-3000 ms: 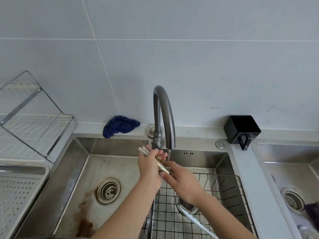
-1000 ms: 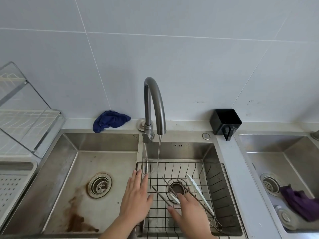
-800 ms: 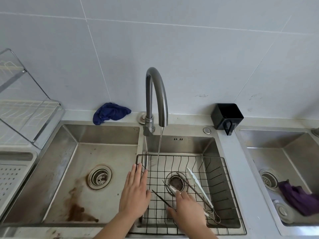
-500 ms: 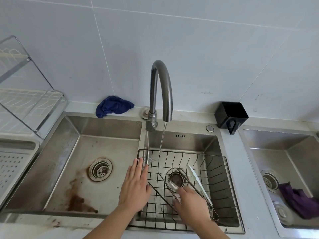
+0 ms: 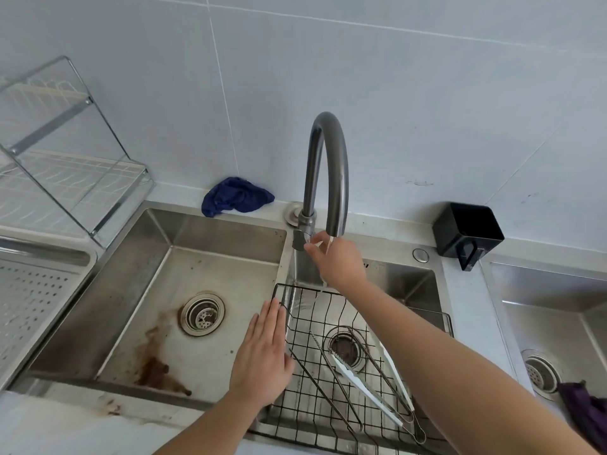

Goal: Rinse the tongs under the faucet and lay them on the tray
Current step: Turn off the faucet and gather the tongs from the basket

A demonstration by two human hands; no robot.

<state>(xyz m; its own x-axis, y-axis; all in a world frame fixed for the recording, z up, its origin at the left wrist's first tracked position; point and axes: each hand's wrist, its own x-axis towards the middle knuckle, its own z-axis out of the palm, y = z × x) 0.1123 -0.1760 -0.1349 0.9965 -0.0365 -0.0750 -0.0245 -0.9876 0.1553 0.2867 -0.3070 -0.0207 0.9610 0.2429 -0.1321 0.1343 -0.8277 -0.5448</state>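
Observation:
Thin metal tongs [image 5: 331, 385] and white-tipped tongs [image 5: 364, 385] lie in a black wire basket [image 5: 447, 323] in the middle basin, and neither hand touches them. My left hand [image 5: 262, 353] rests flat and open on the divider at the basket's left rim. My right hand [image 5: 338, 261] is raised under the grey faucet [image 5: 328, 142], with its fingertips pinched on the faucet handle [image 5: 300, 239]. A thin stream of water [image 5: 323, 284] runs over that hand. The perforated white tray [image 5: 29, 297] sits at the far left.
A stained left basin with a drain [image 5: 201, 315] lies between the basket and the tray. A wire dish rack [image 5: 65, 159] stands above the tray. A blue cloth [image 5: 235, 195] and a black cup [image 5: 468, 229] sit on the back ledge. A purple cloth [image 5: 581, 408] lies in the right sink.
My right hand let go of the tongs in the basket and rose to the faucet handle. My left hand stayed flat at the basket's edge. Earlier, both hands held tongs under the water.

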